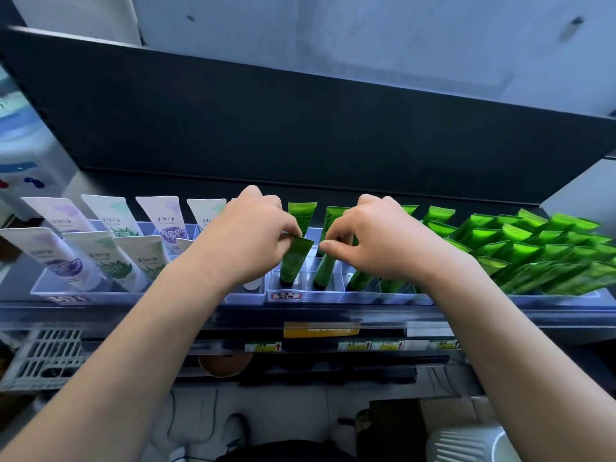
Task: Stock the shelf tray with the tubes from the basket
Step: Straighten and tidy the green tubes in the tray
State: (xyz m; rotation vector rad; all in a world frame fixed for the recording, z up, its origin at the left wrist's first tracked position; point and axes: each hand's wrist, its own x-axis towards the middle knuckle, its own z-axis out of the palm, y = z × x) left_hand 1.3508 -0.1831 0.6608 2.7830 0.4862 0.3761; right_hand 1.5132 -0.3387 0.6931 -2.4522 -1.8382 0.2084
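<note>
While both arms reach over a clear shelf tray (320, 296), the left hand (253, 235) pinches the flat crimped end of a glossy green tube (295, 261) standing cap-down in a front slot. The right hand (370, 235) pinches the neighbouring tube (325, 270). More green tubes (533, 255) fill the tray's right side.

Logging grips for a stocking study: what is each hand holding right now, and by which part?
Left hand pinches a green tube by its flat crimped top. Right hand pinches the next green tube near its top.
</note>
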